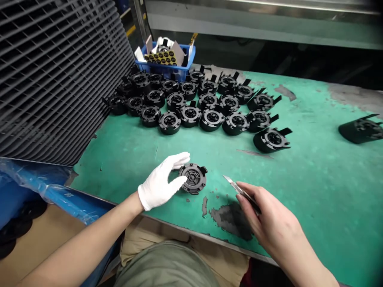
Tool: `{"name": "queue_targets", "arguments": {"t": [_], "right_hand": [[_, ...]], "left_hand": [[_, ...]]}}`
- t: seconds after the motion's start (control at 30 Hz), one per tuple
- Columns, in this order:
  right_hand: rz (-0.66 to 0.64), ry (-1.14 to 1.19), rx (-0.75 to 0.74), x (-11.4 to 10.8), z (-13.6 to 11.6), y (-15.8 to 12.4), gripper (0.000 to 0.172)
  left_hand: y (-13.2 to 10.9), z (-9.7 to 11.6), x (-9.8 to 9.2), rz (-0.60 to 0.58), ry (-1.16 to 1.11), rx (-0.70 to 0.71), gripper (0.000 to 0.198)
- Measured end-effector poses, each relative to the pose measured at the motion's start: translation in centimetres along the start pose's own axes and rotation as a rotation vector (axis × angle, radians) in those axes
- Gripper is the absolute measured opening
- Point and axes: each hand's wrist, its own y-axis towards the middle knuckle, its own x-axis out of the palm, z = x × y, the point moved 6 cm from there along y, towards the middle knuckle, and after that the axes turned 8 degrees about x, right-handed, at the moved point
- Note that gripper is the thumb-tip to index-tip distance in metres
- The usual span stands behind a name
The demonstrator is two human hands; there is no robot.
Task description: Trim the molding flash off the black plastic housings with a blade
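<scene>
My left hand [161, 181], in a white glove, curls around a round black plastic part [193, 178] lying on the green table top [314, 187]; thumb and fingers touch its left edge. My bare right hand [269, 225] is closed on a slim metal blade [235, 184] that points up and left toward the part, its tip a short gap away from it.
Several similar black round parts [206, 105] lie in rows at the back of the table. A blue bin [166, 59] with cards and labels stands behind them. One more black part [360, 129] lies far right. A dark ribbed grille [54, 75] leans at the left, above a blue bag [50, 187].
</scene>
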Motion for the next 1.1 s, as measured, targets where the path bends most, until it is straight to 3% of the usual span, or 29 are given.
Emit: {"name": "queue_targets", "arguments": {"t": [0.1,0.23,0.27,0.4,0.5,0.57,0.63,0.7,0.73,0.8,0.87,1.03,1.1], "right_hand": [[-0.026,-0.002,-0.054,0.6,0.2,0.6,0.027],[-0.075,-0.012,-0.136,1.6,0.3,1.6,0.022],[-0.074,-0.019,-0.149,1.7,0.4,1.9,0.021],[-0.051,-0.037,-0.185,1.1,1.0,2.9,0.023],[-0.045,-0.053,-0.208,0.7,1.3,3.1,0.026],[-0.051,-0.059,-0.226,0.7,1.4,3.1,0.026],[-0.064,-0.057,-0.239,0.8,1.5,3.1,0.025],[-0.084,-0.056,-0.246,1.1,1.5,3.3,0.024],[-0.093,-0.060,-0.248,1.3,1.6,3.4,0.024],[-0.104,-0.070,-0.251,1.5,1.6,3.8,0.024],[-0.118,-0.066,-0.255,1.7,1.7,4.3,0.026],[-0.121,0.006,-0.207,1.9,2.5,5.1,0.025],[-0.130,0.000,-0.193,2.1,2.8,5.1,0.025]], "left_hand": [[0.3,0.1,-0.8,0.061,0.057,-0.028,0.061],[0.6,0.0,-0.1,-0.021,0.280,-0.073,0.120],[0.7,0.0,0.1,-0.027,0.348,-0.085,0.127],[2.1,0.6,0.5,-0.146,0.459,-0.018,0.108],[2.8,1.3,0.3,-0.322,0.400,0.091,0.093],[2.9,1.7,-0.2,-0.352,0.313,0.153,0.086],[2.6,1.8,-0.6,-0.236,0.211,0.155,0.074],[2.1,1.2,-0.8,-0.040,0.169,0.055,0.067],[1.7,0.8,-0.7,0.043,0.192,-0.013,0.075],[1.2,0.3,0.1,0.086,0.277,-0.095,0.105],[1.2,0.3,0.8,0.018,0.318,-0.093,0.111],[1.8,1.5,1.4,-0.297,0.196,0.069,0.085],[1.8,1.7,1.8,-0.336,0.202,0.085,0.084]]}}
